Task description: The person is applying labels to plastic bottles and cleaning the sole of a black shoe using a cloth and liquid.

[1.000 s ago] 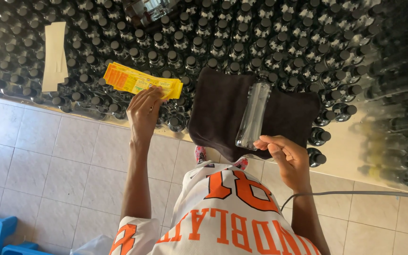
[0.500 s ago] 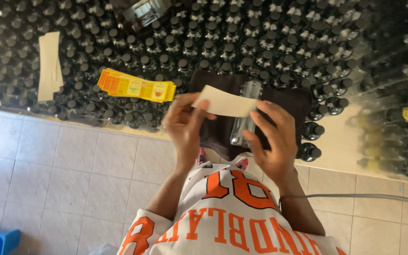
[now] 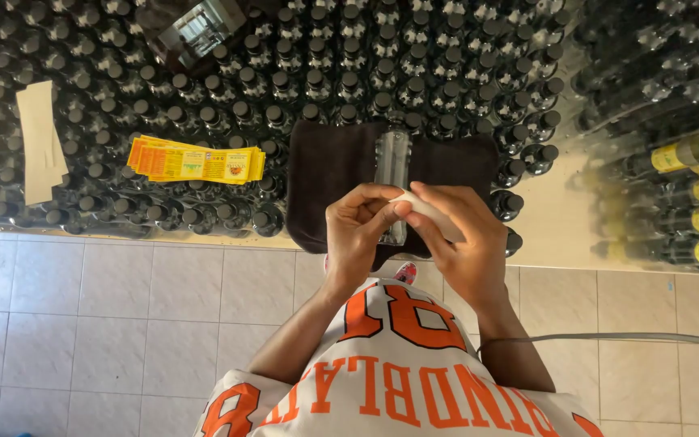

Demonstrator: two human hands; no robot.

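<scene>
Two hands now meet over the clear bottle lying on the dark cloth, where a second ago the left hand was stretched out to the yellow label stack on the capped bottles and the right hand hung back alone. A pale label strip, backing side up, has come into both hands, so the work has passed from fetching to handling it. Both wrists are bent inward, fingertips pinching the strip's end between them, just above the bottle.
</scene>
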